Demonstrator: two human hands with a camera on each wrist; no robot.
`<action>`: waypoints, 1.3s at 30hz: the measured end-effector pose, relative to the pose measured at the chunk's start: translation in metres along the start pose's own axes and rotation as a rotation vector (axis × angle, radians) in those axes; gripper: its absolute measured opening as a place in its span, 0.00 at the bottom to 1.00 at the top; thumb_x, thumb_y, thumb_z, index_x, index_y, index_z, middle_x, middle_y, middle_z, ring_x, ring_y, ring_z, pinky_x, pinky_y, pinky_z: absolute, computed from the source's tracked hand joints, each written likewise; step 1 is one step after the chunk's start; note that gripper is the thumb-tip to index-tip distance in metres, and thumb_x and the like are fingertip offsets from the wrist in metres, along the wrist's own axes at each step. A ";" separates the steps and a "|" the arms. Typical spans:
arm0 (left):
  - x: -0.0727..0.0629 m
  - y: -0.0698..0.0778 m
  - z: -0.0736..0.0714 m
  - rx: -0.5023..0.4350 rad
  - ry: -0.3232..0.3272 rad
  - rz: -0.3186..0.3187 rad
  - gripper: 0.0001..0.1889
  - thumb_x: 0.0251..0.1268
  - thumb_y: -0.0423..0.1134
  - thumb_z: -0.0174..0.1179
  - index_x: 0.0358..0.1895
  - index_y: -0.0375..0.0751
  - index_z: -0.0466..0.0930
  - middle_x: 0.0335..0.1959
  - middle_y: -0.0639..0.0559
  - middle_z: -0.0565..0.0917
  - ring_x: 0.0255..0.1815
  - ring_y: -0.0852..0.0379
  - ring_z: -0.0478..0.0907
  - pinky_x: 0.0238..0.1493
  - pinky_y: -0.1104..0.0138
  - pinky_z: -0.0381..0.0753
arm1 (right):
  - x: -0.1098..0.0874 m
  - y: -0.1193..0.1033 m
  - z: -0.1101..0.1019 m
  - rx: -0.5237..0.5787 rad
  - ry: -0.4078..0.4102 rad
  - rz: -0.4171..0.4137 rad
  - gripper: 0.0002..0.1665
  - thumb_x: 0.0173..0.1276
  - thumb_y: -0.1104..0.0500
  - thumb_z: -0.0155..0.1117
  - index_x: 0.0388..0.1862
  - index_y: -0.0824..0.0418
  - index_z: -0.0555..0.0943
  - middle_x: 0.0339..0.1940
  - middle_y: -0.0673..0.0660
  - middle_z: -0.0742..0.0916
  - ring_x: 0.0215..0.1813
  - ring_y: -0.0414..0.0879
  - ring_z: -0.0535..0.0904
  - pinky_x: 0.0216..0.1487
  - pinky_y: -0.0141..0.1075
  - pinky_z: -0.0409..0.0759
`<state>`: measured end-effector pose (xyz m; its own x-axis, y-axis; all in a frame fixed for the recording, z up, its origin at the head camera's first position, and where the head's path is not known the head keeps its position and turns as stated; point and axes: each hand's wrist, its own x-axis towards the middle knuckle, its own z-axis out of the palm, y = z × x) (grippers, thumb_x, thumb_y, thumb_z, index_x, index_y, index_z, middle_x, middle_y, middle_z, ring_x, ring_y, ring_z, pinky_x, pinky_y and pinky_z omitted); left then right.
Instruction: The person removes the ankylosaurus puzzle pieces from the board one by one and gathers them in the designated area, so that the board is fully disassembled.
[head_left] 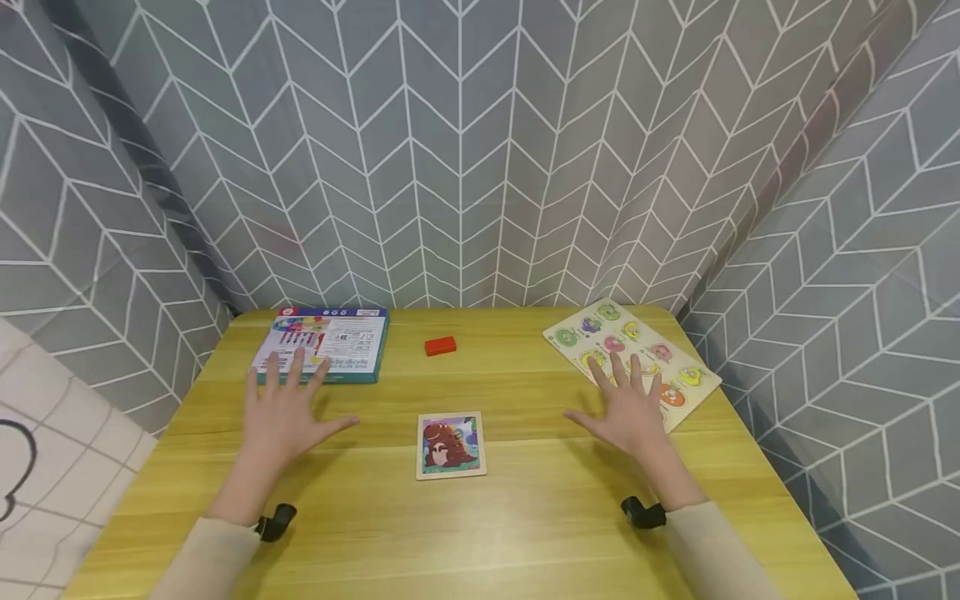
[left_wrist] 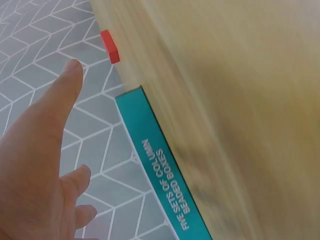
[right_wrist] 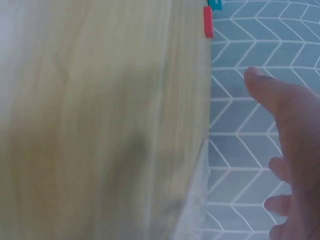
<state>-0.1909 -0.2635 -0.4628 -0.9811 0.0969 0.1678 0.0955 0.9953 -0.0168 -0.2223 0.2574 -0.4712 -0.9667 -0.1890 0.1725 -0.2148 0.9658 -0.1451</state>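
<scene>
My left hand (head_left: 281, 421) hovers with spread fingers over the table, fingertips in front of a flat teal-edged box (head_left: 337, 346). The box's side, with white lettering, shows in the left wrist view (left_wrist: 160, 165). On the other side, my right hand (head_left: 630, 412) is also spread, its fingertips overlapping a wooden board with fruit pictures (head_left: 566, 337) in the head view. Neither hand holds anything. Between them lies a small framed dinosaur picture puzzle (head_left: 452, 446). Farther back sits a small red block (head_left: 440, 346).
All of these lie on a yellow wood-grain table (head_left: 480, 533). A grey curtain with white chevron lines (head_left: 480, 167) hangs behind the table and along its sides. Black bands with small black pieces (head_left: 643, 512) sit at both wrists.
</scene>
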 end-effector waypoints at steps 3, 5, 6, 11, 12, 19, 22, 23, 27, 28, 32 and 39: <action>0.000 0.007 0.003 -0.027 -0.024 0.004 0.60 0.57 0.83 0.58 0.84 0.45 0.62 0.83 0.27 0.56 0.81 0.17 0.47 0.77 0.27 0.40 | 0.004 -0.013 0.009 0.058 0.014 -0.043 0.62 0.64 0.21 0.65 0.86 0.54 0.63 0.85 0.71 0.62 0.84 0.76 0.49 0.76 0.78 0.44; 0.000 0.015 0.006 -0.063 -0.036 0.016 0.59 0.58 0.82 0.58 0.84 0.44 0.62 0.83 0.27 0.56 0.81 0.17 0.48 0.78 0.27 0.40 | 0.007 -0.024 0.018 0.096 0.033 -0.083 0.59 0.65 0.23 0.66 0.86 0.53 0.64 0.84 0.70 0.65 0.83 0.75 0.54 0.77 0.76 0.49; -0.001 0.020 0.007 -0.091 -0.039 0.024 0.59 0.58 0.82 0.59 0.84 0.44 0.62 0.83 0.27 0.57 0.81 0.18 0.49 0.78 0.27 0.41 | 0.008 -0.031 0.022 0.116 0.042 -0.106 0.58 0.66 0.25 0.66 0.85 0.54 0.65 0.83 0.70 0.67 0.83 0.74 0.57 0.77 0.75 0.53; -0.003 0.051 0.013 -0.266 -0.059 0.083 0.58 0.55 0.78 0.67 0.83 0.43 0.65 0.81 0.30 0.64 0.77 0.21 0.60 0.75 0.27 0.54 | 0.017 -0.067 0.044 0.266 0.065 -0.208 0.51 0.68 0.34 0.72 0.82 0.58 0.70 0.77 0.70 0.75 0.76 0.71 0.71 0.73 0.69 0.67; -0.003 0.056 0.014 -0.302 -0.065 0.098 0.58 0.54 0.76 0.69 0.82 0.43 0.66 0.81 0.32 0.66 0.77 0.22 0.63 0.74 0.27 0.57 | 0.019 -0.075 0.048 0.300 0.061 -0.226 0.50 0.68 0.36 0.73 0.81 0.58 0.71 0.76 0.70 0.76 0.75 0.70 0.72 0.73 0.67 0.69; 0.001 0.074 0.034 -0.436 -0.109 0.179 0.58 0.47 0.75 0.75 0.80 0.46 0.71 0.78 0.37 0.73 0.71 0.28 0.71 0.68 0.31 0.69 | 0.033 -0.131 0.058 0.445 -0.055 -0.371 0.31 0.72 0.49 0.75 0.70 0.58 0.83 0.63 0.59 0.85 0.61 0.55 0.82 0.65 0.51 0.81; 0.002 0.076 0.044 -0.522 -0.134 0.190 0.59 0.45 0.73 0.78 0.80 0.46 0.71 0.78 0.39 0.72 0.70 0.32 0.71 0.67 0.34 0.71 | 0.041 -0.149 0.061 0.494 -0.126 -0.428 0.23 0.74 0.53 0.73 0.64 0.59 0.85 0.55 0.55 0.87 0.52 0.48 0.83 0.55 0.43 0.85; 0.001 0.077 0.048 -0.548 -0.140 0.194 0.59 0.44 0.72 0.78 0.80 0.46 0.70 0.79 0.40 0.72 0.69 0.34 0.71 0.67 0.35 0.73 | 0.044 -0.154 0.063 0.505 -0.148 -0.440 0.21 0.74 0.54 0.73 0.63 0.59 0.86 0.54 0.55 0.87 0.50 0.47 0.83 0.54 0.41 0.85; -0.001 0.080 0.059 -0.635 -0.171 0.203 0.61 0.42 0.72 0.80 0.81 0.48 0.69 0.81 0.47 0.70 0.66 0.43 0.68 0.66 0.41 0.74 | 0.054 -0.167 0.074 0.530 -0.201 -0.464 0.18 0.75 0.54 0.72 0.60 0.57 0.87 0.55 0.54 0.88 0.55 0.46 0.83 0.59 0.41 0.83; -0.001 0.081 0.061 -0.651 -0.175 0.209 0.61 0.42 0.72 0.80 0.81 0.48 0.69 0.81 0.48 0.70 0.67 0.44 0.67 0.66 0.42 0.74 | 0.056 -0.169 0.077 0.532 -0.211 -0.464 0.17 0.75 0.53 0.72 0.59 0.57 0.88 0.55 0.54 0.88 0.55 0.46 0.83 0.60 0.41 0.83; -0.004 0.082 0.070 -0.680 -0.171 0.253 0.59 0.44 0.71 0.80 0.80 0.46 0.70 0.81 0.51 0.70 0.70 0.45 0.65 0.68 0.41 0.72 | 0.057 -0.176 0.089 0.514 -0.220 -0.493 0.16 0.77 0.51 0.70 0.58 0.56 0.89 0.53 0.54 0.87 0.55 0.46 0.81 0.60 0.42 0.81; -0.010 0.077 0.076 -0.701 -0.173 0.293 0.58 0.44 0.70 0.81 0.79 0.45 0.72 0.80 0.51 0.71 0.68 0.49 0.66 0.68 0.42 0.73 | 0.049 -0.183 0.096 0.505 -0.195 -0.526 0.14 0.77 0.51 0.69 0.56 0.54 0.89 0.50 0.53 0.84 0.53 0.47 0.79 0.58 0.43 0.80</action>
<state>-0.1861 -0.1875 -0.5412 -0.9064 0.4115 0.0957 0.3823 0.7025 0.6003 -0.2438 0.0541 -0.5298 -0.7159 -0.6762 0.1739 -0.6473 0.5494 -0.5284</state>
